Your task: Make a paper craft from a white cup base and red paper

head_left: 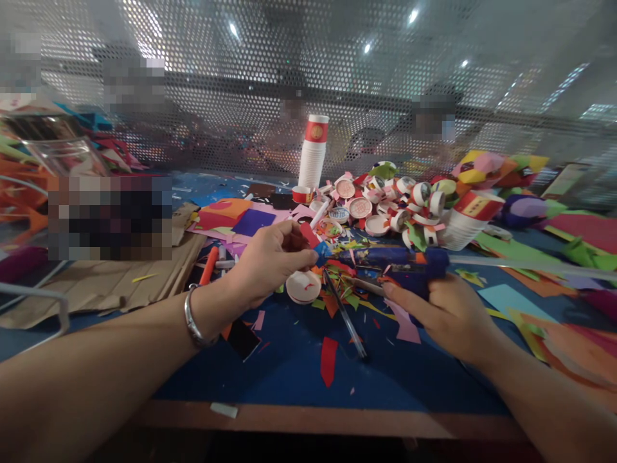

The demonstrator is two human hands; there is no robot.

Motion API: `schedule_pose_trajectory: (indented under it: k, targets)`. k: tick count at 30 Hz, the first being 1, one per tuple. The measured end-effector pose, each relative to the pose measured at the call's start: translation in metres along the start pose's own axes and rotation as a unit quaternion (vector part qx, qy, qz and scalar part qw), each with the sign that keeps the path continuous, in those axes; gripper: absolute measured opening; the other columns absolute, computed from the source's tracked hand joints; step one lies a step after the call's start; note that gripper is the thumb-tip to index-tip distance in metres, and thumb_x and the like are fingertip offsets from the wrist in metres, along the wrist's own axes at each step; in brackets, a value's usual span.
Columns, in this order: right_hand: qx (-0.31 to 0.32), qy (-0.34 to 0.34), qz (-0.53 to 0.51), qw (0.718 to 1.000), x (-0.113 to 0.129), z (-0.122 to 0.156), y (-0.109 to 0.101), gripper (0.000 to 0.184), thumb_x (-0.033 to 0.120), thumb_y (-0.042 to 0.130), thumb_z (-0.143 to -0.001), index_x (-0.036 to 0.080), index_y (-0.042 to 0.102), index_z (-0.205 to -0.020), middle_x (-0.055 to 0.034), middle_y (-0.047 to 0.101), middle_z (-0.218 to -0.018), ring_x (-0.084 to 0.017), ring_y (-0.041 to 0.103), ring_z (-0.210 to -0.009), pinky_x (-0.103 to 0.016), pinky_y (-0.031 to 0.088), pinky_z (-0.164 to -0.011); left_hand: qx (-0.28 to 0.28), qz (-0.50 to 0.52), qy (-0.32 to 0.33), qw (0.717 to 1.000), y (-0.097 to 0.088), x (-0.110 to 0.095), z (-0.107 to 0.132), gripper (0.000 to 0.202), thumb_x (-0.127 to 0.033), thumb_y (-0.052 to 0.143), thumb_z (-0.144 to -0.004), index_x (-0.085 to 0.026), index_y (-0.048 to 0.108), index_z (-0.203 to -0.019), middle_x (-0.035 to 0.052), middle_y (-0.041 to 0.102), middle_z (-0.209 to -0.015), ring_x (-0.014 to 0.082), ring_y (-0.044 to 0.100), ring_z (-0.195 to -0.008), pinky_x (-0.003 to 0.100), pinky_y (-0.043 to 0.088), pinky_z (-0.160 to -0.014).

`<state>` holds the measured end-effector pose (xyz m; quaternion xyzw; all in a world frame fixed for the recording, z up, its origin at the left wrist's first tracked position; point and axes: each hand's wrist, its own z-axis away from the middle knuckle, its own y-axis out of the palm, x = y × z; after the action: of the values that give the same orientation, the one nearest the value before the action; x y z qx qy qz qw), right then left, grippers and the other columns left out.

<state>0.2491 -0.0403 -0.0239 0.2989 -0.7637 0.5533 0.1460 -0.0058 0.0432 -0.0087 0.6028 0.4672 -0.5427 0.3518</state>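
Gripped in my right hand (448,308) is a blue hot glue gun (380,258), its nozzle pointing left and a long clear glue stick (511,262) jutting out of its back. My left hand (272,260) pinches a small red paper piece (310,235) between thumb and fingers. The nozzle tip meets a small blue patch at that piece; whether they touch I cannot tell. Just below my left hand lies a round white cup base (303,287). A pen (347,318) and a red paper strip (328,361) rest on the blue table under the glue gun.
Behind my hands stands a tall stack of paper cups (313,154). Several cut cup bases (360,208) are heaped to its right, beside a leaning cup stack (470,222). Flattened brown cardboard (139,283) lies left. Coloured paper (515,302) covers the right side. A perforated metal screen (216,109) rises behind.
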Motion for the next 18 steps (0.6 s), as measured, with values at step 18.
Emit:
schedule_pose_trajectory:
  k: [18]
  targets:
    - [0.011,0.166,-0.183,0.969,-0.015,-0.004,-0.026,0.052,0.060,0.064,-0.093,0.022,0.053,-0.059,-0.0008,0.054,-0.052,-0.011,0.046,-0.042,-0.025,0.030,-0.037,-0.025,0.200,-0.089,0.975,0.000,-0.012,-0.001,0.018,-0.003,0.074,-0.080,-0.017,0.062,-0.079,-0.0032,0.067,-0.069,0.0102,0.067,-0.065,0.026,0.052,-0.071]
